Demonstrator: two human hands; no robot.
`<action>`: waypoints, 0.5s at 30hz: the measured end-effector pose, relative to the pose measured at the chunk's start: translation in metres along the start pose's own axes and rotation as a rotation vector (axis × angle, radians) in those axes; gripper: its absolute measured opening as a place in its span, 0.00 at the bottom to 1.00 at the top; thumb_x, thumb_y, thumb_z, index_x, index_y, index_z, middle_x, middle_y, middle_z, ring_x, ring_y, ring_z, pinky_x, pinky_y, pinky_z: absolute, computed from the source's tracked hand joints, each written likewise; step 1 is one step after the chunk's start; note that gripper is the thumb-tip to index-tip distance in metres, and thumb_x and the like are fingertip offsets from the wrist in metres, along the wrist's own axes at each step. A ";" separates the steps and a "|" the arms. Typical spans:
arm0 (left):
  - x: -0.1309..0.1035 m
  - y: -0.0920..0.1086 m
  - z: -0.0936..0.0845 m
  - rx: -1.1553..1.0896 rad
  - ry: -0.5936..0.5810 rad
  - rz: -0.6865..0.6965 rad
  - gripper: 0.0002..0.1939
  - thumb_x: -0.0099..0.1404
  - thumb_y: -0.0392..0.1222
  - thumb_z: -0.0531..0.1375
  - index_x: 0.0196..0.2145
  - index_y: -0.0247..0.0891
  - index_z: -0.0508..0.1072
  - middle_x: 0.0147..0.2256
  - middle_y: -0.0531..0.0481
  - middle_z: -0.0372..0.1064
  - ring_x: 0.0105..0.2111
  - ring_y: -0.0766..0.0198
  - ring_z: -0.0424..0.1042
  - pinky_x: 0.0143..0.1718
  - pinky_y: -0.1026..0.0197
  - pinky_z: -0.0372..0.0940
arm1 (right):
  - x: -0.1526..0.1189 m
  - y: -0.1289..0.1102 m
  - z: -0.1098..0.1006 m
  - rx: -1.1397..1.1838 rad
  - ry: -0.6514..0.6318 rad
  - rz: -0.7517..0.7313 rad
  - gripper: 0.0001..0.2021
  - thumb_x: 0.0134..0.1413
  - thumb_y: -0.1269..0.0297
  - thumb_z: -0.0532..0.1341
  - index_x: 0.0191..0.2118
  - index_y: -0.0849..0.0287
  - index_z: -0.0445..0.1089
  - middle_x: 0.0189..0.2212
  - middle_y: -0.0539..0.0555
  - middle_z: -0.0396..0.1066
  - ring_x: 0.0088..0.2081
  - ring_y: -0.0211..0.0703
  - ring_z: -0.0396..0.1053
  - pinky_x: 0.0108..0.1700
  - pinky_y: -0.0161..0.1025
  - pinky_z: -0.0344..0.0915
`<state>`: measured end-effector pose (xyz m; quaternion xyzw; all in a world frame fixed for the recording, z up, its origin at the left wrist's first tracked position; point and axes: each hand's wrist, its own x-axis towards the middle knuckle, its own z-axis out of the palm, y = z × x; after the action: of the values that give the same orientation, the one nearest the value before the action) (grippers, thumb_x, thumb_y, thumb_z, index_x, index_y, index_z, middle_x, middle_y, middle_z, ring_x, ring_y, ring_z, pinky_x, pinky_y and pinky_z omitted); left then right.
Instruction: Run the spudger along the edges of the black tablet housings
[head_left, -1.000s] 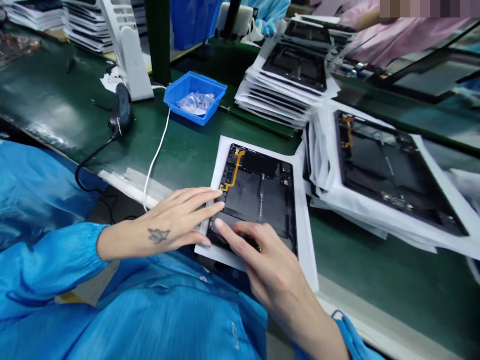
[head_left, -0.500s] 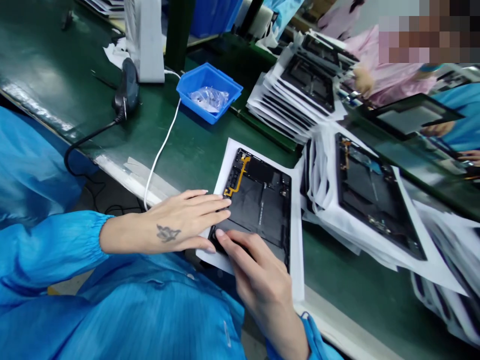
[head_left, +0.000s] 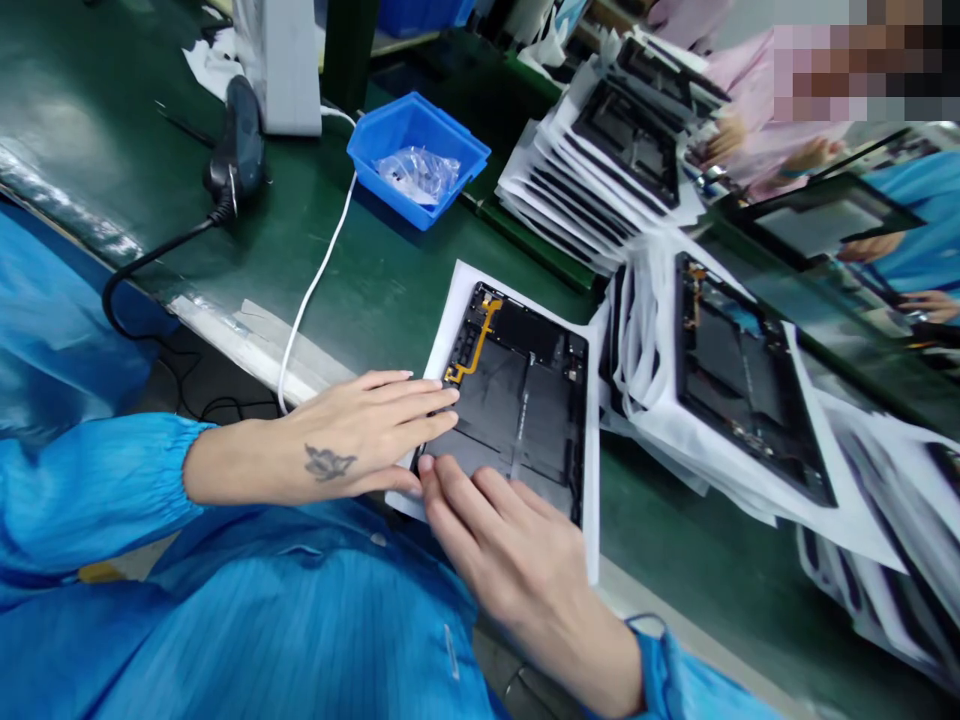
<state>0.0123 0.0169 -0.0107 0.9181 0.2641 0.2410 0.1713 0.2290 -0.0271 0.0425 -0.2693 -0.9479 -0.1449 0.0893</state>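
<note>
A black tablet housing (head_left: 487, 400) with an orange flex strip (head_left: 480, 345) along its upper left side lies on a white sheet (head_left: 592, 480) at the bench edge. My left hand (head_left: 367, 432) rests flat across the housing's left edge, fingers stretched out and holding nothing. Over the lower left corner is my right hand (head_left: 506, 540), its fingers bent and drawn together, the fingertips touching the housing near my left thumb. Whatever may be under those fingertips is hidden.
A blue bin (head_left: 412, 160) with clear plastic bags stands behind. A black handheld scanner (head_left: 238, 150) and white cable (head_left: 319, 275) lie left. Stacked housings with white sheets (head_left: 750, 370) stand right. Across the bench are people's hands (head_left: 874, 247).
My right hand has flattened over the housing's lower part, its fingers less upright and its wrist lower to the right. My left hand stays on the left edge. The view has shifted slightly.
</note>
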 end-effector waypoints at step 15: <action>0.004 0.003 -0.002 0.194 -0.052 0.047 0.28 0.74 0.50 0.58 0.63 0.29 0.64 0.66 0.35 0.60 0.67 0.50 0.59 0.65 0.50 0.58 | 0.001 0.009 0.003 0.100 -0.003 -0.008 0.15 0.70 0.73 0.51 0.38 0.62 0.75 0.36 0.55 0.78 0.29 0.39 0.65 0.26 0.40 0.59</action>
<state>0.0148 0.0174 -0.0063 0.9422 0.2601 0.1944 0.0824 0.2323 -0.0184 0.0415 -0.2609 -0.9552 -0.0971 0.1006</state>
